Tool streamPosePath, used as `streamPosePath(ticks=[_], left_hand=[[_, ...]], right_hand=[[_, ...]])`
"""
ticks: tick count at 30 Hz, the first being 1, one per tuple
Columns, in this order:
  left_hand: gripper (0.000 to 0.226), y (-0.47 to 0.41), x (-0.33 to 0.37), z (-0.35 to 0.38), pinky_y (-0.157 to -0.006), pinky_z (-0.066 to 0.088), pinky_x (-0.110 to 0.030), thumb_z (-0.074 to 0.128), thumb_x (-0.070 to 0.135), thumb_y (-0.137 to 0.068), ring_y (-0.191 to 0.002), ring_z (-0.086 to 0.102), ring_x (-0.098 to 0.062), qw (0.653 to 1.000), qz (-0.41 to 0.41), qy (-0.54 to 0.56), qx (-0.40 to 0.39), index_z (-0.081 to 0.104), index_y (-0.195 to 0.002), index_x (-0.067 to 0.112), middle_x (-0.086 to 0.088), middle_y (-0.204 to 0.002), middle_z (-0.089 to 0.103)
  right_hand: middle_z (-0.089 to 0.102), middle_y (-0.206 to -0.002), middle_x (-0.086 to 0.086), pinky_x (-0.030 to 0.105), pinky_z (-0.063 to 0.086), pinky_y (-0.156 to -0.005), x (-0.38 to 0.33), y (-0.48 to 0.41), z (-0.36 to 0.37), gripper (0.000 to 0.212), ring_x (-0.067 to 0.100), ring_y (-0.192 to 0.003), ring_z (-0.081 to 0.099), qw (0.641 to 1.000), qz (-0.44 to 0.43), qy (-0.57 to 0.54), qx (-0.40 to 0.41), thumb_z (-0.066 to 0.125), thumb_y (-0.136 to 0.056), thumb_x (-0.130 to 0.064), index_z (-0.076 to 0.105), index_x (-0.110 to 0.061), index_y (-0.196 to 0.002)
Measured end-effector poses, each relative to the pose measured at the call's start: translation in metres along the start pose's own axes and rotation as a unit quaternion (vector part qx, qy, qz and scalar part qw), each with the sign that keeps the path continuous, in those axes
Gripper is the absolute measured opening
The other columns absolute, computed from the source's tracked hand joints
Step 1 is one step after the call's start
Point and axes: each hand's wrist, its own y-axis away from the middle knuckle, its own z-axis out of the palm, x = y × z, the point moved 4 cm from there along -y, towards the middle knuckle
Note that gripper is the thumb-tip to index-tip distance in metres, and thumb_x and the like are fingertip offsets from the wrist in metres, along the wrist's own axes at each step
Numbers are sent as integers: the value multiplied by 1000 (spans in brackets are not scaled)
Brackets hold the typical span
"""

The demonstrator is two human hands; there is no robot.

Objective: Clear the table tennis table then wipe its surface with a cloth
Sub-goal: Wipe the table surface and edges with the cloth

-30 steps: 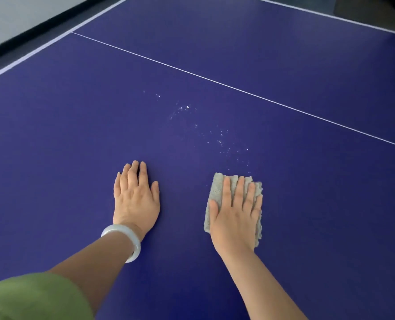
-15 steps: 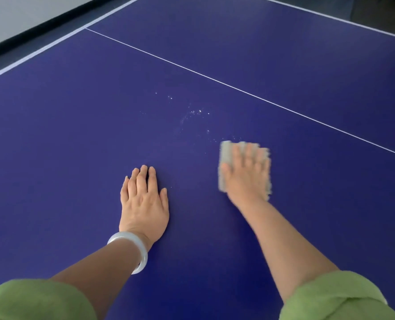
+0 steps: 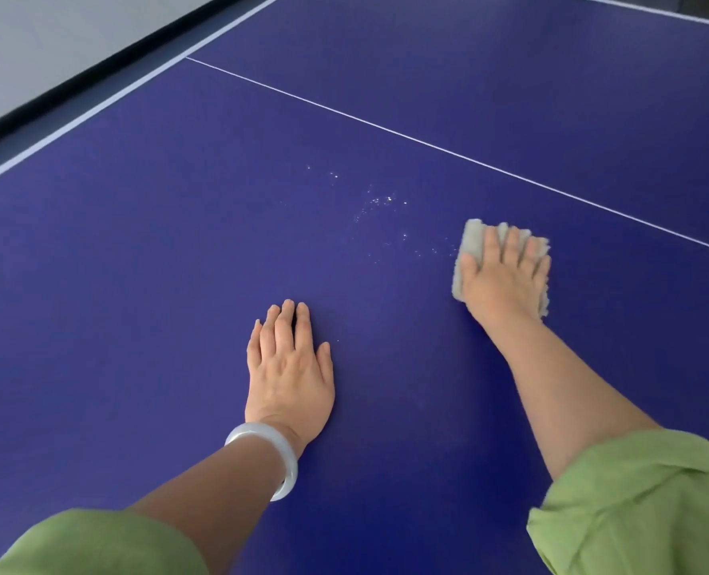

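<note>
The dark blue table tennis table (image 3: 137, 263) fills the view. A folded grey cloth (image 3: 471, 242) lies flat on it right of centre, and my right hand (image 3: 504, 280) presses on it with straight fingers. Only the cloth's left and far edges show around the hand. My left hand (image 3: 288, 367) rests flat on the bare surface nearer to me, fingers together, with a pale bangle at the wrist. A scatter of small white specks (image 3: 380, 203) lies on the table just left of and beyond the cloth.
A thin white line (image 3: 427, 143) crosses the table from upper left to right. The white-edged left side of the table (image 3: 95, 114) runs beside a black strip and a pale floor (image 3: 33, 43).
My right hand has pushed the cloth away from me and to the right across the specks, which are fewer near the cloth's path. My left hand has stayed flat on the table.
</note>
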Motion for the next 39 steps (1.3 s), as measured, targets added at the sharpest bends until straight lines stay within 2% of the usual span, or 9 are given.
streamPosePath(ticks=[5,7,13,15,18,21,26,30,39], left_hand=[[63,0,0,0,-123,6,-41,20,41,-99,-149,15,-27,1000,-2,2,0,23,-154,10,-9,-160,23],[64,-1,0,1,-123,6,-42,19,41,-98,-149,15,-28,1000,-1,5,-1,23,-154,9,-9,-160,23],[60,0,1,2,-122,12,-46,29,36,-100,-147,21,-30,1000,-1,-2,-5,29,-151,6,-12,-157,29],[59,1,1,0,-122,16,-47,25,35,-100,-147,24,-31,1000,0,-8,-6,31,-151,5,-13,-156,32],[62,0,2,-2,-120,22,-48,21,36,-98,-143,32,-33,1000,1,-10,-1,37,-147,3,-15,-152,39],[58,0,1,-2,-120,21,-48,28,33,-99,-143,32,-34,1000,7,-3,0,37,-147,2,-16,-151,39],[60,0,1,-2,-121,16,-49,39,32,-98,-145,27,-34,999,14,0,-36,32,-149,0,-18,-154,35],[62,1,0,-2,-122,13,-49,34,33,-99,-147,24,-34,999,20,-7,-40,28,-151,0,-18,-156,31],[62,-4,-11,-18,-122,4,-43,37,35,-101,-150,5,-28,987,60,104,-107,16,-155,11,-9,-162,12]], right_hand=[[4,-165,-2,44,2,-123,-59,46,16,63,25,-152,-5,949,-309,61,-17,10,-99,-50,8,-26,-157],[12,-164,0,44,8,-122,-22,35,9,62,26,-151,4,960,-272,68,13,13,-98,-47,15,-25,-155],[3,-165,7,51,-1,-122,54,23,-1,62,31,-151,-5,996,88,17,9,10,-101,-47,4,-22,-158],[-1,-166,6,51,-3,-122,9,34,3,61,31,-151,-7,999,50,12,14,13,-103,-46,2,-22,-158],[0,-165,1,47,-1,-123,-65,59,15,60,28,-151,-8,984,-168,49,10,13,-102,-46,3,-25,-157],[-2,-165,-2,44,2,-123,-57,76,18,63,24,-152,-11,956,-279,87,-23,5,-99,-49,1,-27,-158],[2,-166,0,45,3,-123,84,114,5,65,24,-152,-6,998,25,51,12,2,-98,-53,0,-27,-158],[2,-166,6,48,3,-123,90,195,12,62,26,-152,-2,983,182,0,34,5,-102,-53,-5,-23,-156],[-9,-165,1,45,-2,-124,-43,198,34,64,22,-151,-15,998,43,42,17,-8,-98,-50,-9,-24,-156]])
